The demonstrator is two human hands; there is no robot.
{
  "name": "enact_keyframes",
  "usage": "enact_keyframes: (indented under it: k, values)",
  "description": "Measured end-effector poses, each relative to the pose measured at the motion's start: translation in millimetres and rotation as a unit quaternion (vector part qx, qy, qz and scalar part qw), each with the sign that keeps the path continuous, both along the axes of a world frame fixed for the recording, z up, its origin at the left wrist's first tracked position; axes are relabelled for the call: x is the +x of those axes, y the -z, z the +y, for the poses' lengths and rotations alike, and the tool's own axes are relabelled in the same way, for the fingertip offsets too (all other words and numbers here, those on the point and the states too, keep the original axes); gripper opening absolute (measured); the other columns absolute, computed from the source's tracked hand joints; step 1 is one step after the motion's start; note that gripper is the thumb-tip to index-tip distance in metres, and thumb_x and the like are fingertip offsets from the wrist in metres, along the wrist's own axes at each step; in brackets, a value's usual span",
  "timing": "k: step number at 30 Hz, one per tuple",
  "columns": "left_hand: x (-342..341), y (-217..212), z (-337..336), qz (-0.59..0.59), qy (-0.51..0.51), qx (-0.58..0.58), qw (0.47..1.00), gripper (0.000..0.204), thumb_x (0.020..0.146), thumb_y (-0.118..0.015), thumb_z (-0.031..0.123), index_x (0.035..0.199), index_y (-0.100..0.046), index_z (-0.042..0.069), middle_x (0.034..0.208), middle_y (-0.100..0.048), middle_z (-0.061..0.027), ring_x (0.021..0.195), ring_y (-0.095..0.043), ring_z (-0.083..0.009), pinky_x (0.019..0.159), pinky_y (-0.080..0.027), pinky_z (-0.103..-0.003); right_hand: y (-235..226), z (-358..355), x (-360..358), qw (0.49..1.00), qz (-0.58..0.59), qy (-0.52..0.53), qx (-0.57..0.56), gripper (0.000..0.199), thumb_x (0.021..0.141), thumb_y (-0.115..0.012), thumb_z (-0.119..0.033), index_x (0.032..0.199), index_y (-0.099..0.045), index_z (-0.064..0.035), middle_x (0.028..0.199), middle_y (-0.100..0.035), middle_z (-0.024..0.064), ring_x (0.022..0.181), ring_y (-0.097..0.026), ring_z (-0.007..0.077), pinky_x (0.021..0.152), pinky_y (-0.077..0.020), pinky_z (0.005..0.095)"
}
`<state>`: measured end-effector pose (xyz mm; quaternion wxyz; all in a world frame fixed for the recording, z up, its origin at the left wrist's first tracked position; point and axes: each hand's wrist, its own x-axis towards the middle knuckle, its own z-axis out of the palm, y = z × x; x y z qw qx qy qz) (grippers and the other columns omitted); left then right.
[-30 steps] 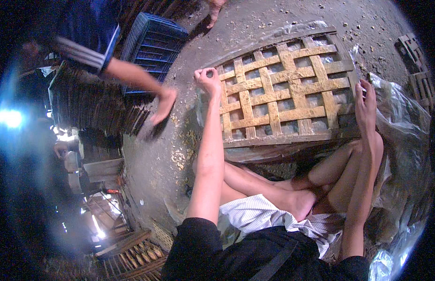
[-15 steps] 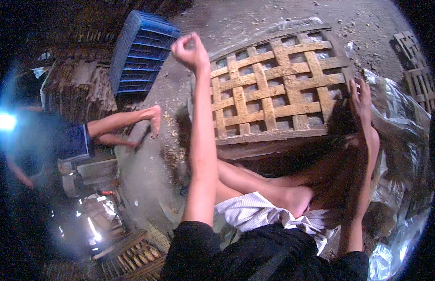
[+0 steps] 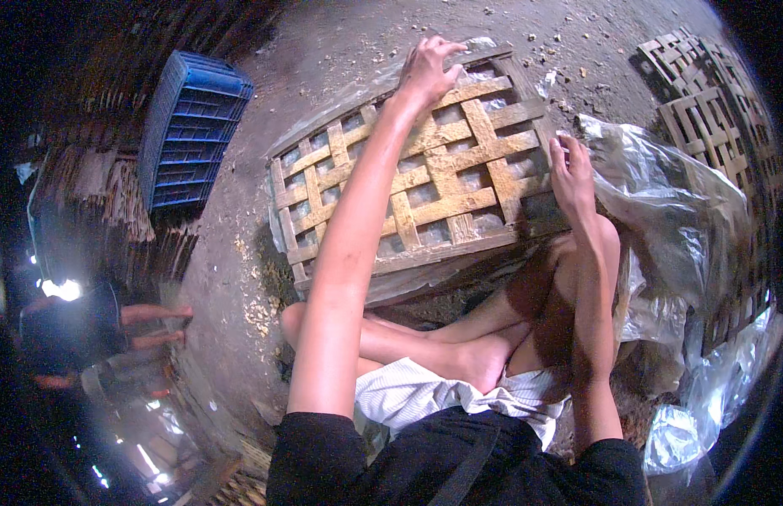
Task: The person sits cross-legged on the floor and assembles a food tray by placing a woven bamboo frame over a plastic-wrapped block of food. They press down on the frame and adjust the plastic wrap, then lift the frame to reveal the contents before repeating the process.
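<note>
A square woven bamboo lattice tray [image 3: 425, 181] lies on the dirt floor in front of my crossed legs, with clear plastic sheeting under it. My left hand [image 3: 427, 69] reaches over the tray and rests on its far edge, fingers curled on the rim. My right hand [image 3: 570, 169] sits at the tray's right edge, fingers bent, touching the crumpled clear plastic sheet [image 3: 661, 198] there.
A blue plastic crate [image 3: 191, 126] stands at the upper left. More bamboo lattice trays [image 3: 704, 110] are stacked at the upper right. Another person's legs [image 3: 151, 325] show at the left. Clear plastic [image 3: 712, 396] bunches by my right side.
My left hand moved from the tray's left corner across to its far edge. The view shifted left, so the tray sits more central. The other person moved down the left side.
</note>
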<state>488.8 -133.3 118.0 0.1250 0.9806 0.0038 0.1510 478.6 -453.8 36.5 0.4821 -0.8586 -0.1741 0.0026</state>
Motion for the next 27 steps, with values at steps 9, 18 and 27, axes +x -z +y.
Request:
enact_keyframes:
  k: [9,18,27]
  values:
    - [-11,10,17,0.007,0.122,0.191,0.974,0.059,0.096,-0.062,0.01,0.149,-0.057,0.033,0.133,-0.066,-0.0124,0.122,-0.063,-0.0311,0.105,-0.053,-0.047,-11,6,-6,0.999,0.041,-0.001,0.026,0.039,0.107,-0.057,-0.033,0.124,-0.063,0.0013,0.115,-0.061,0.0273,0.11,-0.06,0.0449,0.097,-0.0483,0.0491]
    - [-15,-3,21,0.05,0.166,0.288,0.942,0.057,0.098,-0.058,0.009,0.152,-0.053,0.024,0.137,-0.064,-0.0157,0.119,-0.066,-0.0335,0.101,-0.058,-0.042,-11,9,-11,0.997,0.064,-0.021,0.022,0.042,0.108,-0.054,-0.035,0.128,-0.061,0.0011,0.117,-0.059,0.0286,0.112,-0.06,0.0452,0.099,-0.048,0.0504]
    - [-7,0,22,0.037,0.188,0.257,0.947,0.041,0.099,-0.056,0.006,0.14,-0.06,0.014,0.136,-0.065,-0.0172,0.118,-0.067,-0.0344,0.101,-0.058,-0.043,-6,-1,-5,0.999,0.048,-0.013,0.019,0.041,0.108,-0.053,-0.036,0.128,-0.062,-0.0013,0.118,-0.059,0.0289,0.111,-0.061,0.0462,0.098,-0.0486,0.0505]
